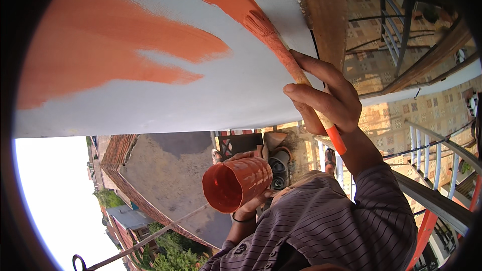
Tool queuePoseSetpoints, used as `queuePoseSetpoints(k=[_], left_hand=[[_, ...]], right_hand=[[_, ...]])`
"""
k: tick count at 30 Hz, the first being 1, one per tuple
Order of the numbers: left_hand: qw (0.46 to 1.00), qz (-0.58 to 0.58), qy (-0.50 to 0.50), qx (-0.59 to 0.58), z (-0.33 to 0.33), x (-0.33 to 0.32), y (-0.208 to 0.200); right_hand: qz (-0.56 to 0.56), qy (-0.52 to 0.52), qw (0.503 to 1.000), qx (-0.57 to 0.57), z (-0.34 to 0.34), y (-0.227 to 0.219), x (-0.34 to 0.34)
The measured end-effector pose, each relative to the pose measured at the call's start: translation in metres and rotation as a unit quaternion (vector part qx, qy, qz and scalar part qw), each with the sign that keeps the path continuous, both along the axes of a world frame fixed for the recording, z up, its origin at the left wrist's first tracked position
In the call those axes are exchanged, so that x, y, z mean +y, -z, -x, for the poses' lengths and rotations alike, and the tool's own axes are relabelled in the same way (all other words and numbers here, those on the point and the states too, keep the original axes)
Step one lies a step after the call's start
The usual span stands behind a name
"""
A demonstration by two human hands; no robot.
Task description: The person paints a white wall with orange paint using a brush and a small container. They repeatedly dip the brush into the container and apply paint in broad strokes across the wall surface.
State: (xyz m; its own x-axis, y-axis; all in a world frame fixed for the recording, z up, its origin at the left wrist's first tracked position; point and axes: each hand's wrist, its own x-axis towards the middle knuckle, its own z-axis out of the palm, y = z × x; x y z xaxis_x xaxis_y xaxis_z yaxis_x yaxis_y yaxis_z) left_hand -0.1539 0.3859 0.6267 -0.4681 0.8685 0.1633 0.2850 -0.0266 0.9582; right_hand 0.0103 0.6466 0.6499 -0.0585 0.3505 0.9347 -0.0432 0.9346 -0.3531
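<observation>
My right hand [337,101] pinches the wooden handle of a paintbrush [287,62], its fingers closed round it. The handle has an orange end, and orange paint coats the bristles and upper shaft. The bristles touch an orange strip along the edge of a pale wall [165,105]. Broad orange paint [115,45] covers much of the wall's left part, with ragged ends. Lower down, my left hand [255,206] is wrapped round an orange-smeared paint cup [240,183], tilted with its mouth facing left. The paint level inside cannot be made out.
A brown wooden frame [324,15] borders the wall on the right. Metal railings [432,195] stand at the lower right, above a patterned tile floor [396,115]. A thin rod [150,238] crosses the lower left. Below lie a concrete roof [160,175] and green plants [175,256].
</observation>
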Motion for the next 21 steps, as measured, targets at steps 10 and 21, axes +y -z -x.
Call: queuePoseSetpoints(k=[10,21], left_hand=[[1.0,-0.004,0.016,-0.026,0.011,-0.004,0.006],[0.988,0.017,0.015,-0.15,-0.001,-0.014,-0.004]], right_hand=[[-0.054,-0.038,0.997,-0.034,-0.009,-0.007,-0.023],[-0.238,0.092,0.965,-0.051,0.007,-0.058,-0.003]])
